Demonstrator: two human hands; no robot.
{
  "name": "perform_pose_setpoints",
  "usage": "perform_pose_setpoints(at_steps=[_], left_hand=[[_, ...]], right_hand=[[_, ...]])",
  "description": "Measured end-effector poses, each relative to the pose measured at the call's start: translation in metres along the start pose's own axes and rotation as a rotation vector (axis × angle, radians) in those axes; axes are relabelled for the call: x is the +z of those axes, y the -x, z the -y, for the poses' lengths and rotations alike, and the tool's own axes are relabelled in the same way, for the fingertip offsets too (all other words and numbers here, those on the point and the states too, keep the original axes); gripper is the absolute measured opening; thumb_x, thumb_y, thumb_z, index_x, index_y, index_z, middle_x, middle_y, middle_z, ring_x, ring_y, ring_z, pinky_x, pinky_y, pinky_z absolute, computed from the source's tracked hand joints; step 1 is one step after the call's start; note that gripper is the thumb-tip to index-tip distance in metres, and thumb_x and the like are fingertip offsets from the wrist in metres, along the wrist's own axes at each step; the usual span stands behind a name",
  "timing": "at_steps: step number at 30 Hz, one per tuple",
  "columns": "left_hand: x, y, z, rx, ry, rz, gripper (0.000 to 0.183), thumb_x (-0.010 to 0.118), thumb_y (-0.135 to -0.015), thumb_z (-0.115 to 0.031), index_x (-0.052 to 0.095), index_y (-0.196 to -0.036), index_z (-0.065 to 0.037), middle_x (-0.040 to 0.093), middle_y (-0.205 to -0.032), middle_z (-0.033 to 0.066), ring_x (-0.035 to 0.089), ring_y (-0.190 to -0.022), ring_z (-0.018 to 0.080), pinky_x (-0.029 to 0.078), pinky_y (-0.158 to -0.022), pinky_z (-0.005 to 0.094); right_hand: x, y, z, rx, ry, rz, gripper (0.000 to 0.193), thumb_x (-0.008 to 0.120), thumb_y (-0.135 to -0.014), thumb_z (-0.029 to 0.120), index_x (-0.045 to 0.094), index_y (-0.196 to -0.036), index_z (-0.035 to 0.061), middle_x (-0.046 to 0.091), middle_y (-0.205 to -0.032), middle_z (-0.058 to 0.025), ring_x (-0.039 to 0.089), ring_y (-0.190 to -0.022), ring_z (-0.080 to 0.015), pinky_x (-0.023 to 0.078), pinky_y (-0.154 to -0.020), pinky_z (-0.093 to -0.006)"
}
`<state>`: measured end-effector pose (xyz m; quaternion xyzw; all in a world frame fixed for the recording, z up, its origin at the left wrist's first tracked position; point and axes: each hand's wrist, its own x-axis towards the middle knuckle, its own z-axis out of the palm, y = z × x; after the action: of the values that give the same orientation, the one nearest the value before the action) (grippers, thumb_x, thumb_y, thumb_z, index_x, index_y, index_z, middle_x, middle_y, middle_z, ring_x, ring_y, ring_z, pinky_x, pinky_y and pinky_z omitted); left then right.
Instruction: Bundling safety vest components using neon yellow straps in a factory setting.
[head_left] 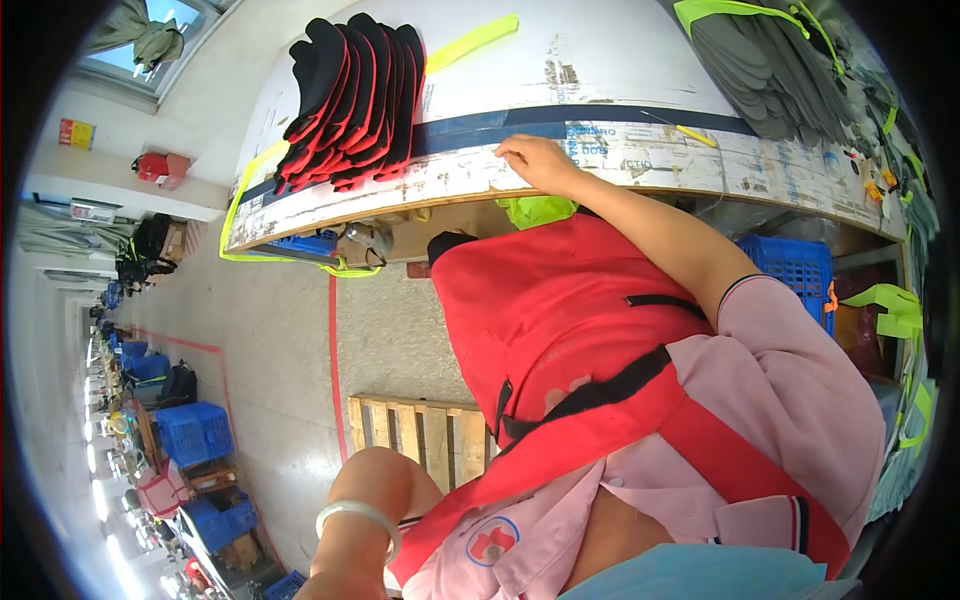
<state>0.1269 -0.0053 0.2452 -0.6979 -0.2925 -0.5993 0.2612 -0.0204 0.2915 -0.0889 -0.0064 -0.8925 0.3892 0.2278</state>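
A pale blue face mask point(700, 572) is seen nearest the camera, below a pink shirt point(790, 350) and a red apron point(570, 290). The right hand point(537, 164) is rested at the front edge of the worktop point(480, 172), about midway along it; its fingers are loosely curled into a narrow shape, and whether anything is held beneath them cannot be told. The left hand is out of view, so its state cannot be told; only the left forearm point(345, 555), ringed by a white bangle point(358, 510), is shown. Black pieces with red edges point(350, 100) are piled toward the worktop's left end, near its front edge but not over it, and well apart from the hand. Between pile and hand, a stretch of white surface and dark band is left as room for sideways movement. To the right, another such stretch is left before a yellow-handled tool point(692, 133), which is laid slantwise. Grey pieces point(765, 75) are heaped toward the back right corner. A lime strip point(475, 43) is laid behind the black pile. Below the front edge, a blue crate point(785, 268) is placed at the right, and a wooden pallet point(432, 425) is set on the floor point(275, 330).
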Motion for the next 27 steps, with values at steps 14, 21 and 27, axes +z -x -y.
perform_pose_setpoints(at_steps=[14, 21, 27], left_hand=[[-0.051, 0.02, 0.018, -0.114, 0.427, 0.012, 0.021, 0.048, -0.082, 0.0, 0.044, -0.063, -0.009, 0.051, -0.054, 0.003, 0.053, -0.042, 0.0143, 0.044, -0.036, 0.0277], [-0.128, 0.07, 0.039, -0.361, 0.576, -0.185, 0.022, 0.065, -0.082, -0.007, 0.058, -0.063, 0.0, 0.052, -0.053, 0.0064, 0.049, -0.038, 0.014, 0.039, -0.033, 0.027], [-0.231, 0.194, 0.105, -1.34, -0.328, -0.512, 0.016, 0.054, -0.09, -0.004, 0.063, -0.101, 0.004, 0.062, -0.081, 0.0073, 0.058, -0.071, 0.0135, 0.047, -0.064, 0.0263]], right_hand=[[0.002, -0.001, 0.008, 0.037, 0.082, -0.014, 0.017, 0.052, -0.089, 0.014, 0.064, -0.099, 0.0085, 0.064, -0.098, -0.0097, 0.061, -0.089, -0.0308, 0.05, -0.076, -0.0387], [0.0, -0.012, 0.014, -0.057, 0.171, -0.032, 0.017, 0.058, -0.083, 0.009, 0.064, -0.099, 0.0081, 0.058, -0.083, -0.0099, 0.052, -0.08, -0.0278, 0.041, -0.074, -0.037], [-0.001, -0.02, 0.026, -0.017, 0.233, 0.125, 0.019, 0.056, -0.084, 0.011, 0.062, -0.102, 0.009, 0.055, -0.084, -0.0091, 0.05, -0.081, -0.0273, 0.037, -0.076, -0.037]])
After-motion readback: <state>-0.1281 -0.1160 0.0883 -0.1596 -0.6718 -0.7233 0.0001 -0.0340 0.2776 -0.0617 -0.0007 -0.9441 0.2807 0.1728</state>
